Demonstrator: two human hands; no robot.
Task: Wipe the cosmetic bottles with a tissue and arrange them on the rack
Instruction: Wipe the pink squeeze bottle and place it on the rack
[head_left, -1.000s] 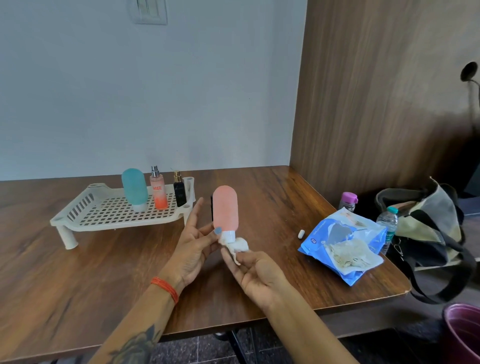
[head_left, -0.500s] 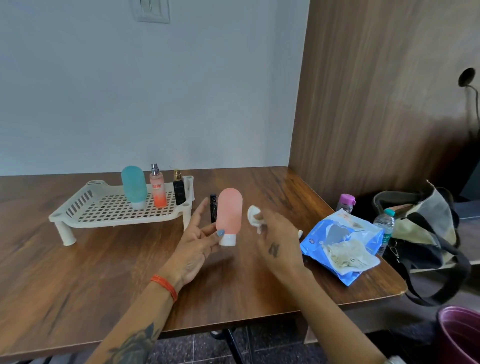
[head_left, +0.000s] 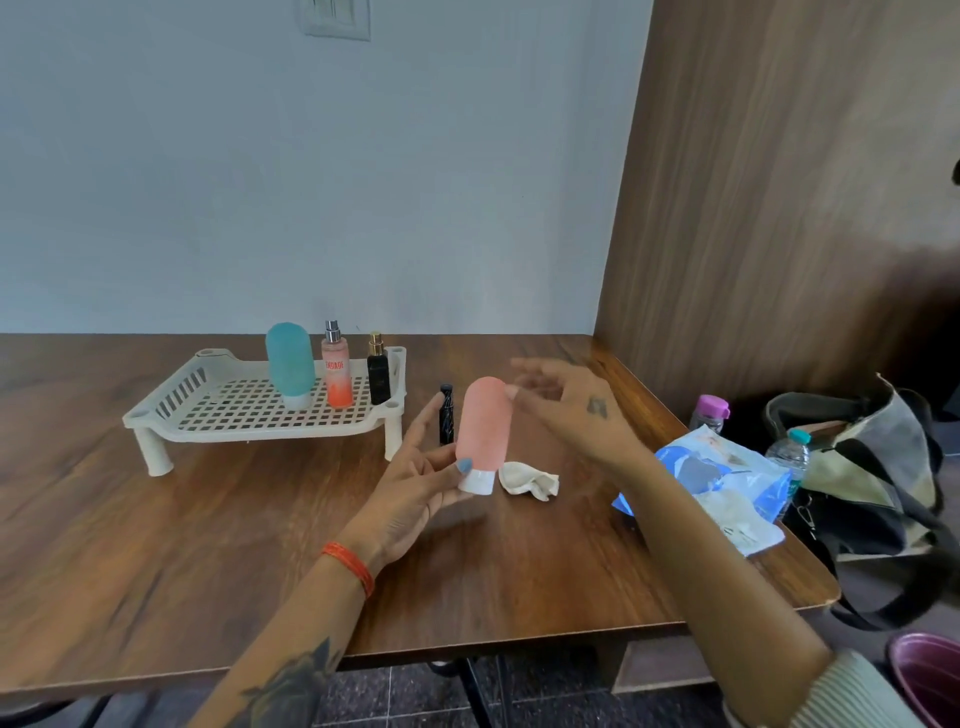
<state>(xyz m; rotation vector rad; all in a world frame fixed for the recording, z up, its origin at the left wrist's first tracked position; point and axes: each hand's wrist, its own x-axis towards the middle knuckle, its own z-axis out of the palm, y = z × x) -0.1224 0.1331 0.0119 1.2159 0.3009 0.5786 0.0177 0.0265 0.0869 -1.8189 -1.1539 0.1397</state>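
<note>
Two hands are up over the bench (head_left: 156, 561) & we start w/ the near one. Our left hand (head_left: 410, 499) pinches the pink bottle (head_left: 483, 426) low down by its white cap (head_left: 477, 482), thumb in front, fingers behind, cap pointing down. Our right hand (head_left: 566, 410) is spread out w/ nothing in it, fingertips just beside the top of the pink bottle.

Next is the tissue (head_left: 530, 480). It lies in a crumpled lump on the bench, just beside the cap.

What could go wrong? We think the pink bottle could slip, bc only a thumb & a few fingers hold it near one end. If the right hand bumps the top, it may tip out. A small black tube (head_left: 445, 415) stands right behind it, so a swing toward the rack could knock that over.

Further off, the white rack (head_left: 171, 405) holds 3 things standing up near its back right side: a teal bottle (head_left: 290, 364), an orange spray bottle (head_left: 336, 371) & a black bottle (head_left: 378, 374). Most of its left & front is bare, so the pink one has room.

Off to the right, a blue pack (head_left: 727, 478) lies open w/ pale sheets showing. A bag (head_left: 857, 467) sits past the bench edge; we can't tell what's in it.
</note>
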